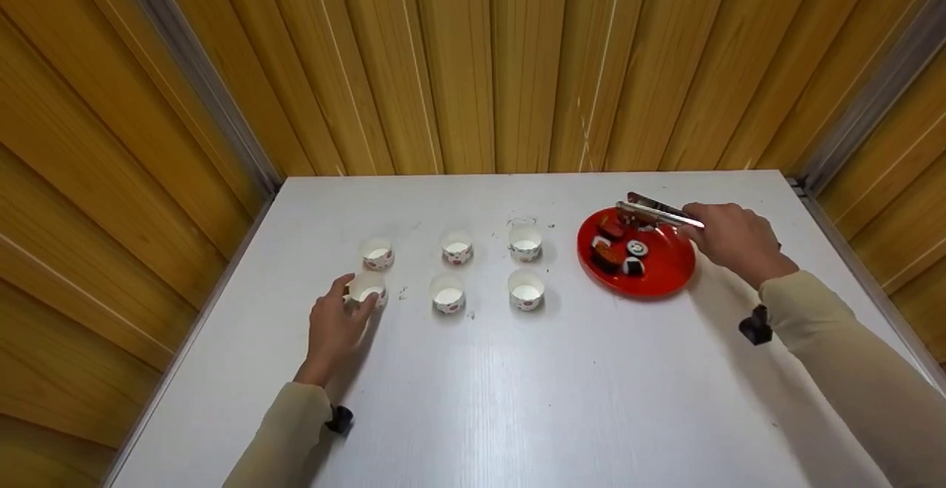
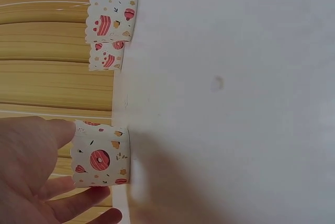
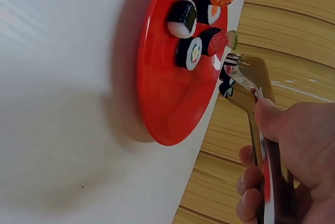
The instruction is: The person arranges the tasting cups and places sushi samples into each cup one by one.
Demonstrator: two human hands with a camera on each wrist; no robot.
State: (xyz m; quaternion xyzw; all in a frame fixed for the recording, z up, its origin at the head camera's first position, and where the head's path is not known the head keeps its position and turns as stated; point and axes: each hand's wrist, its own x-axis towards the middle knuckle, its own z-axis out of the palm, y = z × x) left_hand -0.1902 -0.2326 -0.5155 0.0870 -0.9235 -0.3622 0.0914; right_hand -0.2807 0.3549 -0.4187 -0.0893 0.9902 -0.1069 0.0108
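Observation:
My left hand (image 1: 336, 329) holds the near-left white paper baking cup (image 2: 100, 156) between thumb and fingers. The cup, printed with doughnuts and cakes, stands upright on the table. My right hand (image 1: 735, 240) grips metal serving tongs (image 1: 658, 213), one side forked and the other a flat blade, over the red plate (image 1: 669, 277). In the right wrist view, a dark sushi piece (image 3: 226, 85) shows at the tong tips; whether they clasp it I cannot tell. On the plate lie several more toy sushi pieces, among them a round roll (image 3: 189, 54) and a roe-topped one (image 1: 606, 255).
More paper cups stand in two rows left of the plate, including a front middle cup (image 1: 448, 296), a front right cup (image 1: 526, 292) and a back left cup (image 1: 378, 255). Wood-patterned panels (image 1: 458, 66) rise behind the white table (image 1: 473, 399).

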